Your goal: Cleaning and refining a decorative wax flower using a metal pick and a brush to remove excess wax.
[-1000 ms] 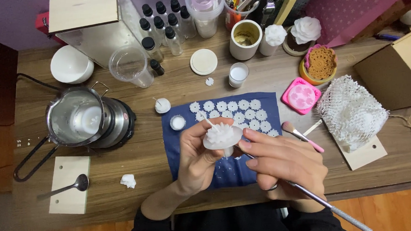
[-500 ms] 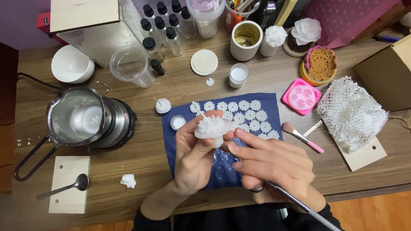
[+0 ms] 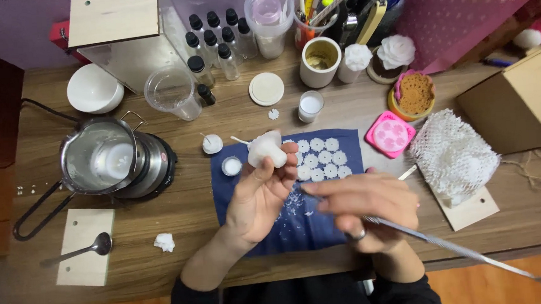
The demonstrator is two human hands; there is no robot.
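Over the blue cloth (image 3: 299, 224) at the middle of the wooden surface (image 3: 227, 259): left hand (image 3: 257, 196) raised, fingers closed around a white wax flower (image 3: 264, 149), held just above the cloth's upper left part. Right hand (image 3: 363, 206) beside it, grip closed on a thin metal tool (image 3: 461, 253); handle runs off toward the lower right, tip end points toward the left hand, blurred. Ring on one right-hand finger. On the cloth, rows of small white flower pieces (image 3: 323, 161) lie just right of the held flower. Small white cup (image 3: 231, 166) at the cloth's left edge. Metal pot (image 3: 98, 161) on a burner well left. Pink mould (image 3: 390, 134) right of the cloth, white mesh bundle (image 3: 456, 154) beyond it. Spoon (image 3: 78, 251) on a wooden board at lower left.
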